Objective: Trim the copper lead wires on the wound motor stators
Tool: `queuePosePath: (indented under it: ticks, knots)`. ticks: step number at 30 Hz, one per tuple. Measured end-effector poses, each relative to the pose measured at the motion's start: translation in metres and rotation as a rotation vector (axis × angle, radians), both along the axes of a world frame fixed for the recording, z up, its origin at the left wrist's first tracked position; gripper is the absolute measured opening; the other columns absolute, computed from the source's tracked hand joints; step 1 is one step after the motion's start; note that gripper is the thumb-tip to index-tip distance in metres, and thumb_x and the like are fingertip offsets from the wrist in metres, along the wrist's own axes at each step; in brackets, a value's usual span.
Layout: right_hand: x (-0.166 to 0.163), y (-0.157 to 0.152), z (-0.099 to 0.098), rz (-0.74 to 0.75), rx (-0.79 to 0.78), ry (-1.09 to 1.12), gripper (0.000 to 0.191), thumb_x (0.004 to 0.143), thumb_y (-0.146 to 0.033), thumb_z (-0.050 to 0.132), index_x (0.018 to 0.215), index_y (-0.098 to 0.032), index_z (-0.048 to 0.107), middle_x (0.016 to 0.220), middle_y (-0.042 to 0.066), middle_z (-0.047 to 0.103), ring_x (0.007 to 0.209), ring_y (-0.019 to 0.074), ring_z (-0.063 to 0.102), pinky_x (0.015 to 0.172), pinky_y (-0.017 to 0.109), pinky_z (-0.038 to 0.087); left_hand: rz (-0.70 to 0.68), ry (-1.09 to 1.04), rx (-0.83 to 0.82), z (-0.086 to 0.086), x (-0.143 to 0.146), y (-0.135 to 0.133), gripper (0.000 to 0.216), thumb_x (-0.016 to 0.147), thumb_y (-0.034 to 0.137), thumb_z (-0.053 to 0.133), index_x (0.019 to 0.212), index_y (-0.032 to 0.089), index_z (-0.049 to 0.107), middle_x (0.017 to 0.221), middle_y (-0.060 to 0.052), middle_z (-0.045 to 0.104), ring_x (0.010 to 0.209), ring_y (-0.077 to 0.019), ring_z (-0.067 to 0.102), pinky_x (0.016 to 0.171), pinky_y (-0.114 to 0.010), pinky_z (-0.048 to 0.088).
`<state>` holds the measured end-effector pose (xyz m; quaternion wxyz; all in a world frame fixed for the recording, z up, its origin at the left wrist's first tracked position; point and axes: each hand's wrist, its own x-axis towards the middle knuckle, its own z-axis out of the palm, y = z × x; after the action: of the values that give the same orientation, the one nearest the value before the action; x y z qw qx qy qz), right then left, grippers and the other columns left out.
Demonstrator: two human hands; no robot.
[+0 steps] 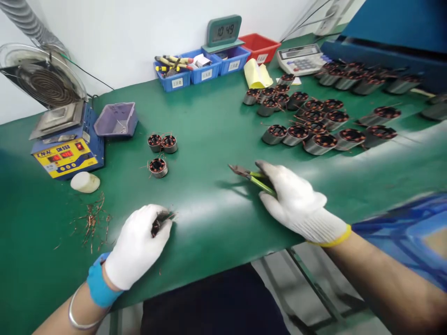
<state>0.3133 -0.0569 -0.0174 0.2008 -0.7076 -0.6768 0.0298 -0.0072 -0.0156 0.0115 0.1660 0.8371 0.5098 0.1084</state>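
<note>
The left grip point(136, 246) pinches a dark wire ring point(155, 228), with thin wire ends point(170, 216) poking out on its right; the right grip point(295, 195) is wrapped around green cutters point(247, 174), whose nose points away from it, to the left; the ring and the cutters are well apart. The ring might slip or turn if the left grip is too loose; the cutters might nip the left grip, or a wrong wire, if they come in crooked; copper bits point(91, 221) just left of the left grip might get brushed about if it swings that way. The green tabletop point(199, 116) is under both grips, shiny between them; three small rings point(159, 173) stand beyond the left grip; lots more rings point(320, 145) stand beyond the right grip; farther off are a clock point(224, 31) and a white wall point(139, 28).
</note>
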Motion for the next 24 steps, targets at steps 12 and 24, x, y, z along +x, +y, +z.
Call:
queuePosePath:
  ticks: [12, 24]
  knots:
    - [-0.088, -0.024, 0.047, 0.293, -1.213, 1.268, 0.021, 0.064, -0.019, 0.056, 0.085, -0.021, 0.053, 0.072, -0.002, 0.063, 0.057, 0.011, 0.06, 0.054, 0.022, 0.048, -0.025, -0.002, 0.073, -0.005, -0.002, 0.001, 0.014, 0.089, 0.026, 0.048, 0.086, 0.022, 0.061, 0.085, -0.003, 0.07, 0.077, -0.0183, 0.064, 0.074, -0.033, 0.051]
    - [-0.104, 0.0, 0.049, 0.201, -1.279, 1.212, 0.044, 0.067, -0.023, 0.065, 0.11, -0.02, 0.055, 0.08, -0.001, 0.066, 0.055, 0.0096, 0.058, 0.053, 0.021, 0.049, -0.076, -0.109, 0.151, -0.016, -0.007, 0.002, 0.011, 0.089, 0.023, 0.052, 0.088, 0.021, 0.063, 0.084, -0.002, 0.069, 0.074, -0.0173, 0.063, 0.071, -0.031, 0.049]
